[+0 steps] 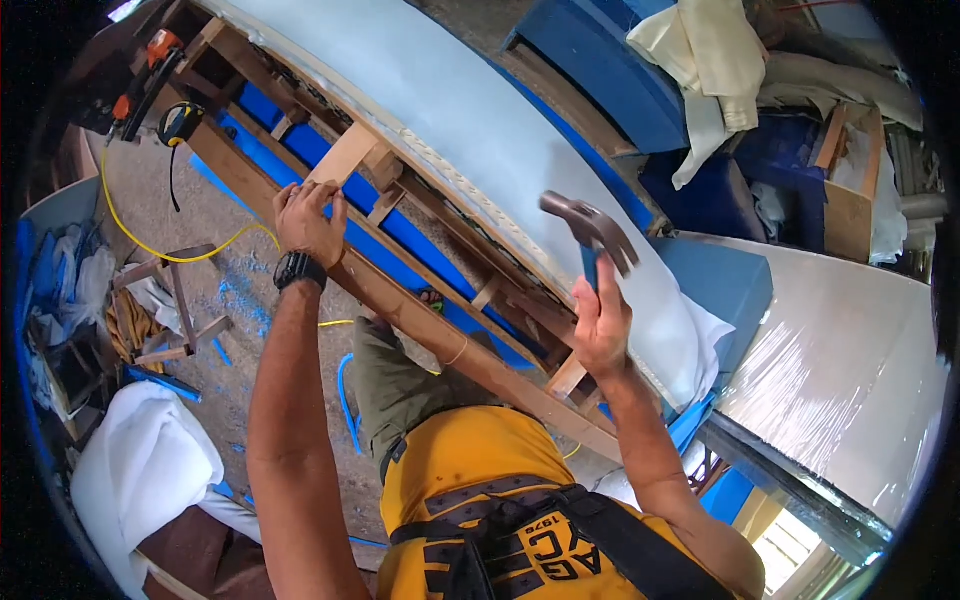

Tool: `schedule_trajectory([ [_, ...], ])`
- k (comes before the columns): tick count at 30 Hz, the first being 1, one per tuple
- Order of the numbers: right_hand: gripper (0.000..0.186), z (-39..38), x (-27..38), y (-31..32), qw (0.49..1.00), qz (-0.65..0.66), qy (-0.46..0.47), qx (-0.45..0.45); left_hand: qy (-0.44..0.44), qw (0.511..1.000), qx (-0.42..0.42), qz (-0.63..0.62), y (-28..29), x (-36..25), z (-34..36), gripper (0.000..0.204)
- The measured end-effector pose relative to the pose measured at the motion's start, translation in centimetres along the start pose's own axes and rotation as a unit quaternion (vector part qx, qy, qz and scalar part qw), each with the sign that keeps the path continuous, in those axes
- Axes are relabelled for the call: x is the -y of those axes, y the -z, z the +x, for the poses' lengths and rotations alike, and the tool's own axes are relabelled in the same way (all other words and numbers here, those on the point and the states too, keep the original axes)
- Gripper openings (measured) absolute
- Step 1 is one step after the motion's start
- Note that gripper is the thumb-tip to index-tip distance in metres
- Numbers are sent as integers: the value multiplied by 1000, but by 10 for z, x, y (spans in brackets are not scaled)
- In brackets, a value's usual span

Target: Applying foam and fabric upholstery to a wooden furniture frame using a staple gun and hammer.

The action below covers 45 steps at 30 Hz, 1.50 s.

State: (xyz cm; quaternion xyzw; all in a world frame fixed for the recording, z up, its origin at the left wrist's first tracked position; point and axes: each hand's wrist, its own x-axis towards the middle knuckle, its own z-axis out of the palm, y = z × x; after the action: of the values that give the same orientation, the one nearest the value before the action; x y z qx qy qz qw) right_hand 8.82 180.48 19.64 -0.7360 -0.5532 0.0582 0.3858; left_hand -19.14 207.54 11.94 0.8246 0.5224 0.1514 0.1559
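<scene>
My right hand [603, 318] is wrapped round the blue handle of a claw hammer [583, 222], raised over the white padded panel [500, 130]. My left hand [310, 222], with a black watch on its wrist, rests on the near rail of a wooden frame [420, 325]. Its fingers press at the end of a short pale board [343, 158] that crosses between the rails. Whether the fingertips pinch anything small there is hidden. Blue material shows through the gaps of the frame.
An orange and black power tool [150, 85] and a yellow tape measure [181, 122] lie at the frame's far left end. A yellow hose [205, 255] runs over the floor. White batting [145, 450] sits lower left; a plastic-wrapped panel [830, 370] stands at right.
</scene>
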Motion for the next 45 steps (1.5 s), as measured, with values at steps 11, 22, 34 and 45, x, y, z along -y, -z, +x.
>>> schedule_trajectory([
  [11,51,-5,-13,4,999,-4,-7,51,-28,999,-45,3,-3,2,1,16],
  [22,44,-13,2,18,992,63,-111,2,-10,1000,5,15,-1,3,2,22],
  [34,38,-23,-4,26,998,31,-39,-25,-7,999,16,30,0,2,2,22],
  [45,39,-38,-7,40,995,29,-94,30,0,999,14,37,-1,1,1,23],
])
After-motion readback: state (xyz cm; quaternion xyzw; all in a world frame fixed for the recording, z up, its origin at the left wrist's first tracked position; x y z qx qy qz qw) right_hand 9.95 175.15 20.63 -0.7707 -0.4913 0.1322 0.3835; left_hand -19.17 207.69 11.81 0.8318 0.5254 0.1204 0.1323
